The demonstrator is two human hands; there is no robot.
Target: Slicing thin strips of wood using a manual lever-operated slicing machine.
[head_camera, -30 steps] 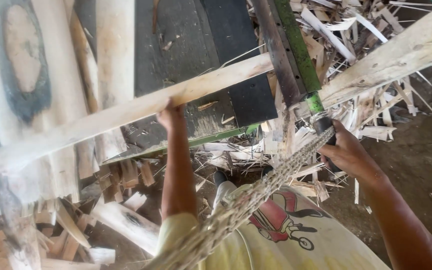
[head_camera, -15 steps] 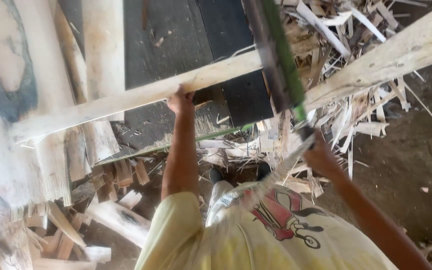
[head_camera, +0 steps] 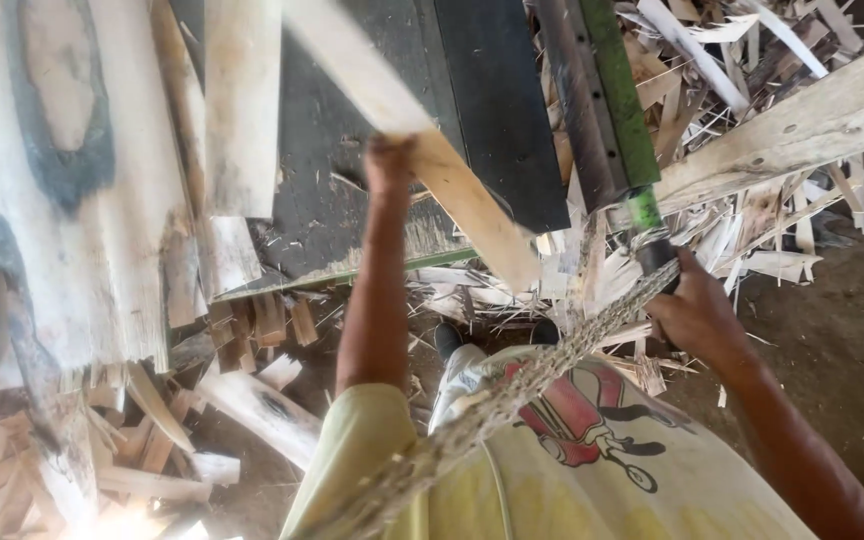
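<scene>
My left hand (head_camera: 390, 165) is stretched out and grips a long pale wooden plank (head_camera: 422, 150) that slants from the top centre down toward the right. My right hand (head_camera: 694, 310) is closed around the dark handle (head_camera: 655, 255) at the lower end of a long green and grey metal lever (head_camera: 607, 95). A braided rope (head_camera: 512, 390) runs from that handle down across my pale yellow shirt. A second thick plank (head_camera: 802, 125) lies on the right, reaching up to the top right corner.
A dark flat machine bed (head_camera: 352, 180) sits ahead with pale wood sheets (head_camera: 62, 180) piled on the left. Wood offcuts and strips (head_camera: 752, 230) litter the dirt floor on the right and lower left. My feet (head_camera: 452, 340) stand among scraps.
The plank in my left hand has swung from lying nearly across the view to a steep slant toward the right. My right hand has stayed on the lever handle.
</scene>
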